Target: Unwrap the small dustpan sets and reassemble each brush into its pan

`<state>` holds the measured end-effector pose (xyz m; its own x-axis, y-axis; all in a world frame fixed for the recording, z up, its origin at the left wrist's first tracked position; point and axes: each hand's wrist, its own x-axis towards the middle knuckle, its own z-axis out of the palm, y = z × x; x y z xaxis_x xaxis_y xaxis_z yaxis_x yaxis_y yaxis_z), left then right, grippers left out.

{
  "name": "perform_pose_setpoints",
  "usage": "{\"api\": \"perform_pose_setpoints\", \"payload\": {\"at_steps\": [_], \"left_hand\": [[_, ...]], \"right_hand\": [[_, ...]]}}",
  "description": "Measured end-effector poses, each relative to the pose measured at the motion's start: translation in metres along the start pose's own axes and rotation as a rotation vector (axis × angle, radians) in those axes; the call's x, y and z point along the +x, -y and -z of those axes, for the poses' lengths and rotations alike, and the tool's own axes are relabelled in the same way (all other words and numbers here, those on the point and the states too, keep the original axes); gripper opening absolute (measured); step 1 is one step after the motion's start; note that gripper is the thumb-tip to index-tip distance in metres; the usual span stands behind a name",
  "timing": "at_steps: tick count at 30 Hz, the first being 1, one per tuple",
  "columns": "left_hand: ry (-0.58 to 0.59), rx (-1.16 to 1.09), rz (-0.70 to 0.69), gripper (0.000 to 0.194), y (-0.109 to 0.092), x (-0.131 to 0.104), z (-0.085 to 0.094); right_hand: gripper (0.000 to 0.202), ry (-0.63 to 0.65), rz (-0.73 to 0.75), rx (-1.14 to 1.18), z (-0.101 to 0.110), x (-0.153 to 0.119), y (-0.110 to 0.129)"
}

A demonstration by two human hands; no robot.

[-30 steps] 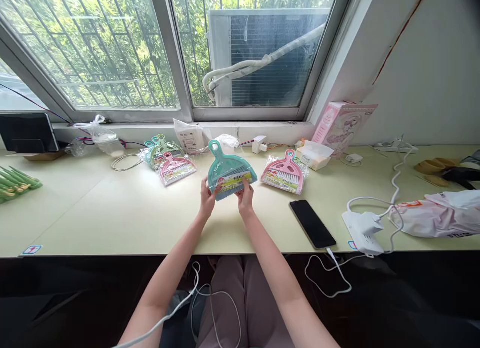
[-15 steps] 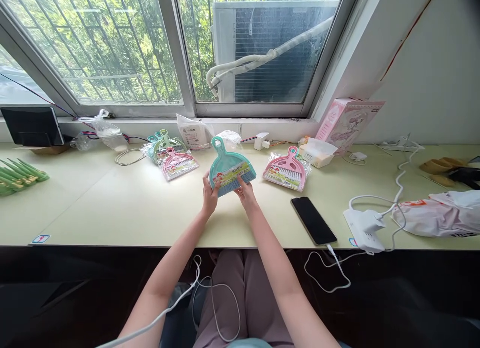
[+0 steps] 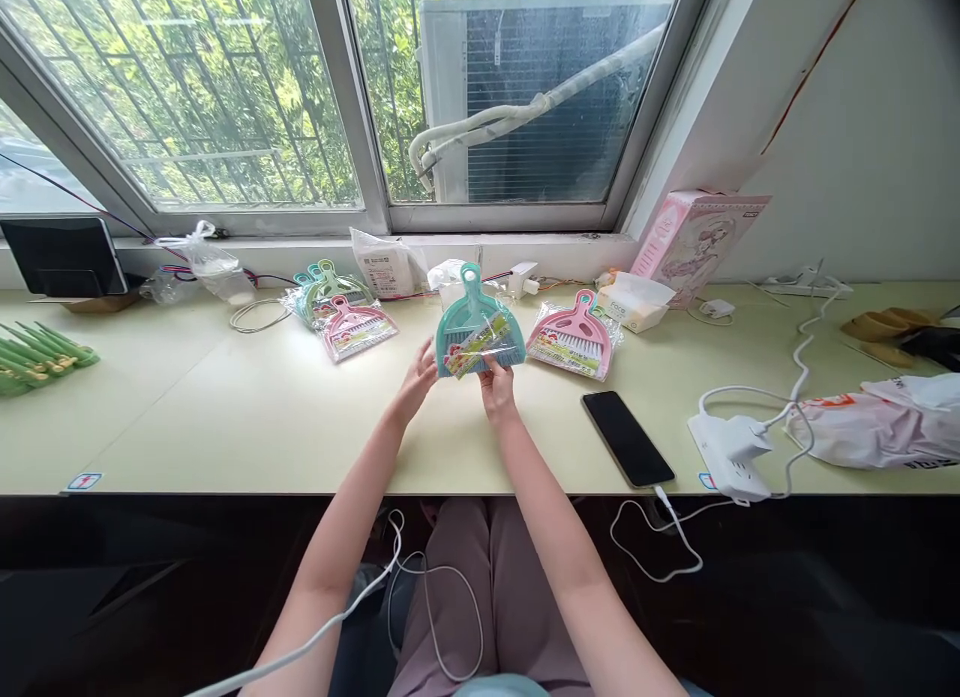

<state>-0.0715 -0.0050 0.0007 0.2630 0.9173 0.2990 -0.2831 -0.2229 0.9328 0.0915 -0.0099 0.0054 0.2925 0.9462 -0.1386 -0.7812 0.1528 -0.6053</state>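
Observation:
A teal dustpan with a small brush [image 3: 480,322] stands upright in front of me, a yellow-green label slanting across it. My right hand [image 3: 497,385] grips its lower edge, thumb in front. Beside its lower left edge is my left hand [image 3: 418,379], its fingers apart and nothing gripped in them. A wrapped pink dustpan set [image 3: 574,335] lies just to the right. Over to the left lie another pink set [image 3: 356,327] and some green and teal sets [image 3: 326,289], in clear wrapping.
A black phone [image 3: 628,439] with a white cable lies right of my arms. Farther right are a white power strip [image 3: 727,462] and a plastic bag [image 3: 877,425]. Tissues [image 3: 636,300] and a pink box [image 3: 697,247] stand at the back, below the window.
The teal dustpan has moved slightly right and turned more upright, and its label now slants. My left hand has let go of its left edge and opened. My right hand still holds it.

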Motion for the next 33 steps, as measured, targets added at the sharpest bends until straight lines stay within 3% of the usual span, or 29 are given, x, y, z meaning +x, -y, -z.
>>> {"api": "perform_pose_setpoints", "payload": {"at_steps": [4, 8, 13, 16, 19, 26, 33], "left_hand": [[-0.177, 0.0, 0.028, 0.066, 0.003, 0.004, 0.003], [-0.319, 0.05, -0.007, 0.06, 0.012, 0.003, -0.002], [-0.316, 0.002, -0.041, 0.069, 0.02, 0.003, -0.005], [-0.323, -0.051, -0.05, 0.073, 0.019, 0.004, -0.005], [-0.34, -0.093, -0.023, 0.076, 0.015, 0.003, -0.007], [-0.282, -0.027, 0.007, 0.076, 0.014, -0.002, -0.017], [-0.413, -0.083, -0.029, 0.065, 0.018, 0.001, -0.016]], "right_hand": [[0.024, 0.104, -0.06, -0.058, -0.006, -0.009, -0.01], [0.018, 0.118, -0.152, -0.142, -0.007, -0.011, -0.012], [0.027, 0.132, -0.141, -0.171, -0.005, -0.007, -0.008], [0.021, 0.12, -0.118, -0.126, -0.007, -0.007, -0.01], [0.014, 0.04, -0.099, -0.089, -0.009, -0.009, -0.016], [0.03, -0.128, 0.009, -0.112, -0.002, -0.013, -0.031], [0.02, -0.031, 0.063, -0.413, 0.004, -0.011, -0.035]]}}
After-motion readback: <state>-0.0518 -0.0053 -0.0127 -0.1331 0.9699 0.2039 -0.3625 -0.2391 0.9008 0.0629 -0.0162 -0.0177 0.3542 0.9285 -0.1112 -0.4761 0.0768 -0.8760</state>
